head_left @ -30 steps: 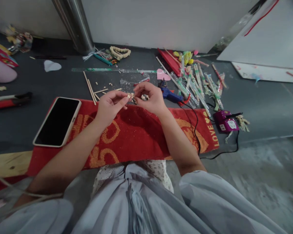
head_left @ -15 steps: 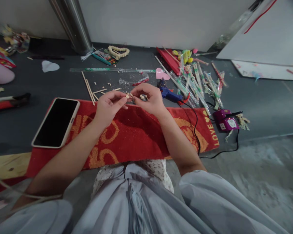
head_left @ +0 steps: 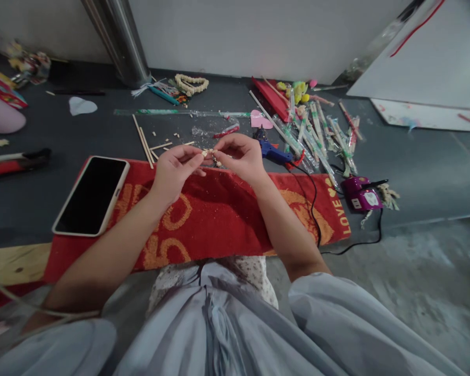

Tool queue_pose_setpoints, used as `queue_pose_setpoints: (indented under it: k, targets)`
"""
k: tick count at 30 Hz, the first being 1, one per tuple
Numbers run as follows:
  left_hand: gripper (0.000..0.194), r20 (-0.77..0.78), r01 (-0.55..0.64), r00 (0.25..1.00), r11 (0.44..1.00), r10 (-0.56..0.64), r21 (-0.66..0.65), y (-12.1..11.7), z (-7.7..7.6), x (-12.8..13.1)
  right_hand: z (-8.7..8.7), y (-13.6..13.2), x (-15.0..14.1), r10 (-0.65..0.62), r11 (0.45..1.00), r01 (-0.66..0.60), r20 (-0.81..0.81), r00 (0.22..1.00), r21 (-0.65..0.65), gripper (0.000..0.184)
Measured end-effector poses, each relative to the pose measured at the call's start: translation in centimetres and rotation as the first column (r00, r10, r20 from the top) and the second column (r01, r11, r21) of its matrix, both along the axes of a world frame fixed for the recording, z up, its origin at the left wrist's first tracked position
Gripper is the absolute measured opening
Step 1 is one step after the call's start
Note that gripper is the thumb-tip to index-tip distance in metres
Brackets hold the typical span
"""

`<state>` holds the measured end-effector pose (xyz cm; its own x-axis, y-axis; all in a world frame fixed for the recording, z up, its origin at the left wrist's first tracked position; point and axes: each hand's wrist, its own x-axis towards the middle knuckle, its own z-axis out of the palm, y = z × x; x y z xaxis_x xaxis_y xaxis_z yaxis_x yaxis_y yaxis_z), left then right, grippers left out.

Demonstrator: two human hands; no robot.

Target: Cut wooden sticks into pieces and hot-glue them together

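Head view showed the bare left hand (head_left: 171,171) and right hand (head_left: 243,157) close together over the far edge of a red cloth towel (head_left: 223,219) with orange lettering, thumbs and fingers pinched on a small, knobbly cream-coloured piece (head_left: 206,152) between them. Thin, pale wooden sticks (head_left: 143,141) lay beyond the left hand on the dark grey tabletop (head_left: 115,137), a blue glue gun (head_left: 274,153) lay beside the right hand, and a black-screened phone (head_left: 92,196) in a white case rested at the towel's left end

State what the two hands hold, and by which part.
The left hand and right hand pinch small pale pieces; which part each grips is too small to tell.
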<state>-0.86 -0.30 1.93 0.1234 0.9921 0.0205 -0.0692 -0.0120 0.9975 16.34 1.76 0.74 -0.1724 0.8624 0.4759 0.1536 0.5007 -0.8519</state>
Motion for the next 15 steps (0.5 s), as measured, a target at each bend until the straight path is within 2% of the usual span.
queue_pose_setpoints:
  k: [15]
  targets:
    - [0.006,0.017,0.008,1.0,1.0,-0.009,0.023,-0.13,0.12,-0.05,0.0,0.18,0.25,0.049,0.994,-0.054,0.051,0.997,0.092,0.032]
